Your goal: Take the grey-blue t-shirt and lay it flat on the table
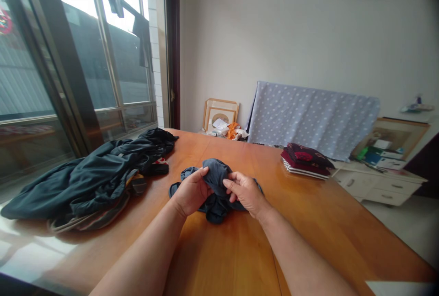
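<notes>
A dark blue-grey garment (pixel 216 172) lies crumpled on the wooden table (pixel 219 259) in front of me, its upper part lifted between my hands. My left hand (pixel 194 191) pinches its left side with thumb and fingers. On the other side my right hand (pixel 245 191) grips the cloth between thumb and fingertips. Loose folds of the same fabric spread beneath and behind both hands. Which kind of garment it is, I cannot tell from the bunched shape.
A heap of dark clothes (pixel 99 177) covers the table's left side. Folded clothes (pixel 305 161) are stacked at the right rear. Beyond the table stand a polka-dot cloth (pixel 308 113), picture frames (pixel 221 111) and a white cabinet (pixel 380 184). Glass doors (pixel 85 58) are at left.
</notes>
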`<state>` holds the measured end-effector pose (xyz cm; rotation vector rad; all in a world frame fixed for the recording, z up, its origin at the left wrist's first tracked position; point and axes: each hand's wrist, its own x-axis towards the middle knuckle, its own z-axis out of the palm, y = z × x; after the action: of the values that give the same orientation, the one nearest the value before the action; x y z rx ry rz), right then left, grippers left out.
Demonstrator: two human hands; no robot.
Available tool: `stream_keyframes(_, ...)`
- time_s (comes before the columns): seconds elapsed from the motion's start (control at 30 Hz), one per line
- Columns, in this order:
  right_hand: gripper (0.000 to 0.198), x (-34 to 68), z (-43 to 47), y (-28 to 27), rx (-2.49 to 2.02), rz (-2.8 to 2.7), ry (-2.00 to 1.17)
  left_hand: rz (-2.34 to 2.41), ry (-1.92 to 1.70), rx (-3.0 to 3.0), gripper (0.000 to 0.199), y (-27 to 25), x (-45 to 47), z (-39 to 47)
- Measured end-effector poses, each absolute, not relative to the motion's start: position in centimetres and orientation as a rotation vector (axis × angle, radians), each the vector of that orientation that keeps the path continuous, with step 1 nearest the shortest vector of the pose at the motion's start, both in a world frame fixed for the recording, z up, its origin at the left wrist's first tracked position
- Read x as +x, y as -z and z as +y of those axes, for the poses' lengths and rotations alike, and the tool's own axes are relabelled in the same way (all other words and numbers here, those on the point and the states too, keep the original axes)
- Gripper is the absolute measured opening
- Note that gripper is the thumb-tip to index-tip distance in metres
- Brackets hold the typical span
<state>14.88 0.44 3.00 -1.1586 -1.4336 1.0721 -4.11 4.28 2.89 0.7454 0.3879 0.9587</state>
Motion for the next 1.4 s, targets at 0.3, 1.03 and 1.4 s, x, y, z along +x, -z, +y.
stream_keyframes(0.3, 0.026, 15.9, 1.1, -3.0, -1.07, -1.134, -1.045, 0.392, -1.021, 0.883, 0.023, -3.0, -4.1, 3.9)
stream_keyframes(1.03, 0.044, 14.6, 0.4, -2.8, -1.057, -1.408, -0.951, 0.773, -1.272, 1.282, 0.034, -2.2, -3.2, 3.8)
stream_keyframes(1.4, 0.027, 17.5, 3.3, 0.0, -1.284, -1.239, -0.711, 0.769, -1.602, 0.833, 0.033, -1.8, -5.2, 6.1)
